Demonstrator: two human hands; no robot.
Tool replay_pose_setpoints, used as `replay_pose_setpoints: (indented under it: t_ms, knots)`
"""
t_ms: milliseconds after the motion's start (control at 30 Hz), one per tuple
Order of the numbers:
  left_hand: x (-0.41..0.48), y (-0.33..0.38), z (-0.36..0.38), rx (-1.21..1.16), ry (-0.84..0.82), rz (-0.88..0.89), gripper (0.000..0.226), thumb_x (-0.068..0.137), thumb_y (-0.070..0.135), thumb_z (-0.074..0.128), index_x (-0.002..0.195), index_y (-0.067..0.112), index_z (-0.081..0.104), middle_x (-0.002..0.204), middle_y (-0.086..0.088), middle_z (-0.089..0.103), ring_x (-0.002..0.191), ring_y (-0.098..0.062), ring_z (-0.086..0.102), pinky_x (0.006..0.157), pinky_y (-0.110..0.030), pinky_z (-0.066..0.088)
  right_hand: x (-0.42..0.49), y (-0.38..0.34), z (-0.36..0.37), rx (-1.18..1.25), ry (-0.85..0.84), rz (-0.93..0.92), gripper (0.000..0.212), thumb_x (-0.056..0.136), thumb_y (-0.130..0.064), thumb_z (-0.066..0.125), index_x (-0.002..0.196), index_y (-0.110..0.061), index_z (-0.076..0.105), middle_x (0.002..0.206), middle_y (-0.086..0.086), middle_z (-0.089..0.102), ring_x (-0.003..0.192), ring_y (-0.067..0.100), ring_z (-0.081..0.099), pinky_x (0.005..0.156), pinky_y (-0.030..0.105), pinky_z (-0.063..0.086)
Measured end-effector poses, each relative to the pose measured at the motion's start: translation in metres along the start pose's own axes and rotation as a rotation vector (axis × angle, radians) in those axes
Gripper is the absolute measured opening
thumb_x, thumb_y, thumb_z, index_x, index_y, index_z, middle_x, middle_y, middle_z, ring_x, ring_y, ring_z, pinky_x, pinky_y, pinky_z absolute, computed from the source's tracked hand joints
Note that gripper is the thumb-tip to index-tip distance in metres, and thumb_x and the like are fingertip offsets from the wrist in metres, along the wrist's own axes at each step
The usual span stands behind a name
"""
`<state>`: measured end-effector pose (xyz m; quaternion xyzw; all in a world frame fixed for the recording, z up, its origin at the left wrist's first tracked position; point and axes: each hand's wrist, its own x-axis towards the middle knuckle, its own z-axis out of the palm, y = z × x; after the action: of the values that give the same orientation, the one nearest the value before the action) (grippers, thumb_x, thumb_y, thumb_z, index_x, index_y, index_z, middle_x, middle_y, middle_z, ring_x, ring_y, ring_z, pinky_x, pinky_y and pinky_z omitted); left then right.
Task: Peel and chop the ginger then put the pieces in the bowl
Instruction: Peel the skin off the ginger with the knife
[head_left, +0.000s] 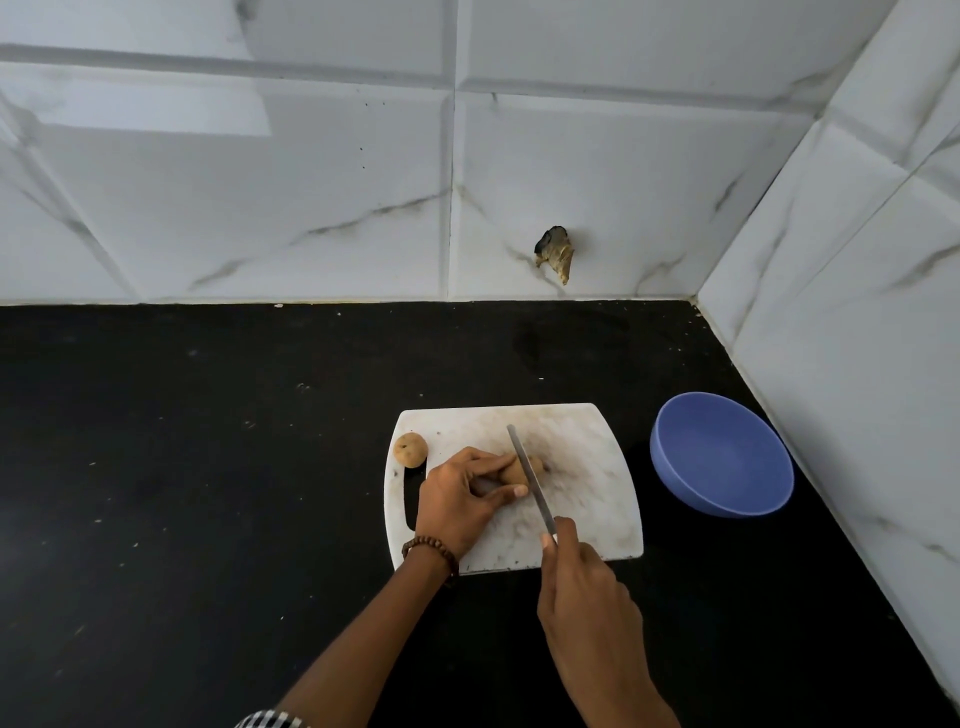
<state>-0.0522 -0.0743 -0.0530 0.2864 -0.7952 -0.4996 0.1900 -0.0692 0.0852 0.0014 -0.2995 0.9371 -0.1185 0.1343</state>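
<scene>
Black counter (208, 467), marble-tile corner wall (311, 182), white cutting board (587, 467), blue bowl (722, 457).

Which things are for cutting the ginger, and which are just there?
For the job: ginger held by the left hand; knife in the right hand; white cutting board; blue bowl; round brown lump on the board, perhaps more ginger.
Just there: chipped wall spot; bead bracelet.

Legible text, labels, brands, numbers, signs: none. Cutting board (582, 467), bowl (722, 457), knife (530, 478), wall tiles (311, 182) and tabletop (208, 467) carry no readable markings.
</scene>
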Motion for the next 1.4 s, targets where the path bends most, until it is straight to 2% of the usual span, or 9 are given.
replay_pose_setpoints:
  t_ms: [267,600,733,867,1133,1200,1267,1333,1400]
  knots:
    - [0.000,-0.002,0.000,-0.022,-0.007,-0.011,0.038,0.069,0.038,0.081,0.105,0.029,0.072,0.097,0.021,0.066,0.088,0.008,0.061,0.082,-0.010,0.049,-0.002,0.000,-0.001,0.044,-0.010,0.006,0.037,0.105,-0.040,0.022,0.139,-0.027,0.026,0.091,-0.010,0.050,0.084,0.007,0.061,0.076,0.023,0.053]
    - [0.000,-0.001,-0.001,0.001,-0.017,-0.012,0.038,0.070,0.039,0.080,0.107,0.031,0.072,0.098,0.022,0.065,0.090,0.009,0.059,0.080,-0.005,0.045,0.001,0.005,-0.003,0.055,-0.015,-0.025,0.039,0.105,-0.040,0.021,0.140,-0.026,0.031,0.088,-0.011,0.051,0.074,0.006,0.054,0.070,0.019,0.050]
    - [0.000,0.000,-0.001,0.003,-0.017,-0.020,0.038,0.070,0.039,0.080,0.106,0.031,0.072,0.098,0.021,0.065,0.090,0.008,0.059,0.081,-0.007,0.046,0.000,0.002,-0.004,0.042,-0.012,-0.011,0.045,0.105,-0.042,0.021,0.147,-0.026,0.025,0.092,-0.010,0.049,0.079,0.006,0.056,0.073,0.020,0.051]
    - [0.000,0.001,-0.001,0.009,-0.010,-0.020,0.038,0.069,0.040,0.080,0.105,0.033,0.072,0.097,0.023,0.065,0.089,0.009,0.059,0.081,-0.009,0.047,-0.001,0.001,-0.005,0.026,-0.024,0.031,0.052,0.105,-0.042,0.019,0.154,-0.026,0.016,0.110,-0.007,0.058,0.093,0.007,0.062,0.080,0.019,0.051]
    - [0.000,0.002,-0.002,0.006,-0.020,-0.027,0.038,0.069,0.042,0.080,0.105,0.035,0.072,0.097,0.023,0.065,0.089,0.009,0.059,0.081,-0.010,0.047,0.001,-0.001,-0.005,-0.022,-0.081,0.046,0.059,0.106,-0.041,0.018,0.155,-0.025,-0.009,0.122,-0.005,0.056,0.098,0.006,0.061,0.080,0.019,0.048]
    - [0.000,0.002,-0.002,0.016,-0.021,-0.025,0.038,0.069,0.042,0.080,0.105,0.035,0.072,0.097,0.023,0.065,0.090,0.008,0.059,0.082,-0.010,0.047,0.000,-0.001,-0.001,-0.011,-0.067,0.062,0.058,0.106,-0.041,0.017,0.156,-0.020,-0.003,0.120,-0.006,0.059,0.097,0.006,0.063,0.078,0.019,0.048]
    - [0.000,0.002,-0.001,0.020,-0.005,-0.018,0.039,0.068,0.042,0.081,0.104,0.034,0.072,0.097,0.022,0.066,0.089,0.007,0.060,0.082,-0.011,0.049,0.000,0.001,0.002,-0.020,-0.024,0.076,0.050,0.106,-0.040,0.016,0.150,-0.018,0.019,0.108,-0.007,0.063,0.087,0.006,0.064,0.069,0.019,0.048]
    - [-0.002,0.003,0.000,-0.004,0.020,-0.012,0.039,0.066,0.040,0.083,0.103,0.032,0.072,0.095,0.020,0.068,0.087,0.007,0.063,0.081,-0.011,0.050,0.000,0.001,0.003,-0.046,-0.008,0.088,0.041,0.106,-0.040,0.017,0.135,-0.018,0.036,0.096,-0.008,0.062,0.079,0.008,0.063,0.062,0.018,0.044]
    - [-0.003,0.004,0.000,-0.031,0.033,-0.012,0.039,0.065,0.037,0.084,0.102,0.031,0.073,0.093,0.018,0.070,0.085,0.007,0.064,0.080,-0.010,0.050,-0.001,0.000,0.003,-0.055,-0.010,0.099,0.034,0.106,-0.040,0.018,0.125,-0.020,0.038,0.090,-0.009,0.057,0.080,0.009,0.064,0.066,0.021,0.049]
